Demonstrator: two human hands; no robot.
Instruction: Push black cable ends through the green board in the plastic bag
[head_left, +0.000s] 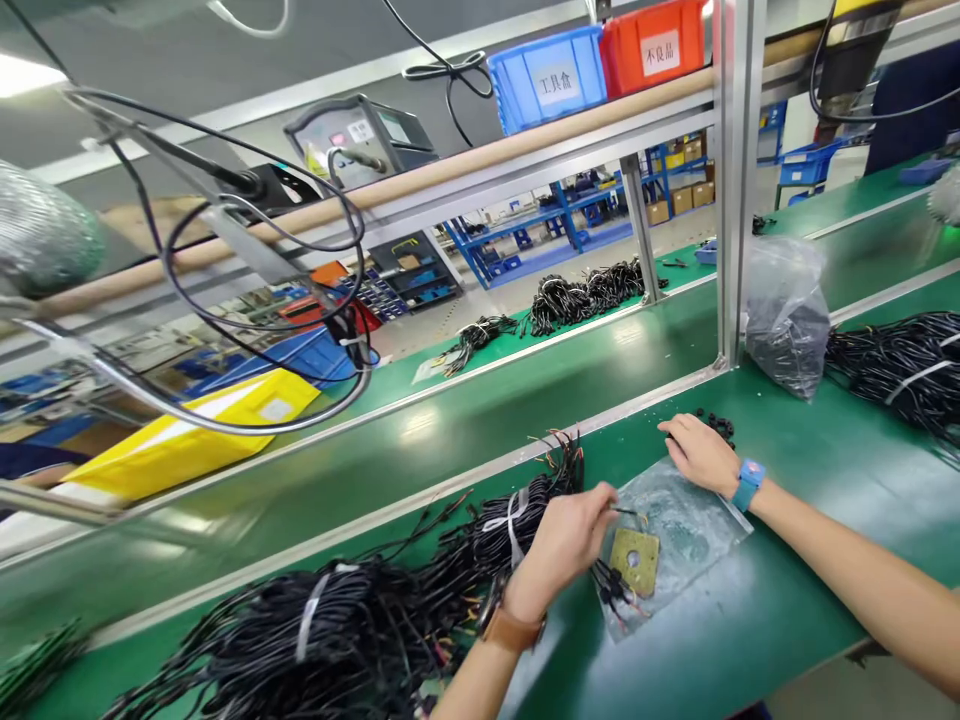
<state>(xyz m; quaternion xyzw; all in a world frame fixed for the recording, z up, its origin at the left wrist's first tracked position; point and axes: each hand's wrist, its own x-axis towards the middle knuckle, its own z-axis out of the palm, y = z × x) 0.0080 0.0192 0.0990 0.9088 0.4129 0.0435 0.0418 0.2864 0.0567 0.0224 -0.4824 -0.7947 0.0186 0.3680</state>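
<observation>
My left hand (571,535), a brown-strapped watch on its wrist, is closed on a thin black cable (628,513) whose coloured wire tips stick out to the right. Under it, several cable ends with bare coloured wires (621,592) lie on a clear plastic bag (694,530). A yellowish square plate with a round hole (634,562) rests on the bag too. My right hand (701,452), wearing a blue wristband, is at the bag's far edge with its fingers curled down. Small black parts (721,428) lie just beyond it; whatever its fingertips hold is hidden.
Tied bundles of black cables (330,620) cover the green bench to the left; another bundle (900,370) lies at right. A filled plastic bag (786,310) stands by the metal post (731,200). Overhead, a shelf carries a blue bin (549,80) and a red bin (654,50).
</observation>
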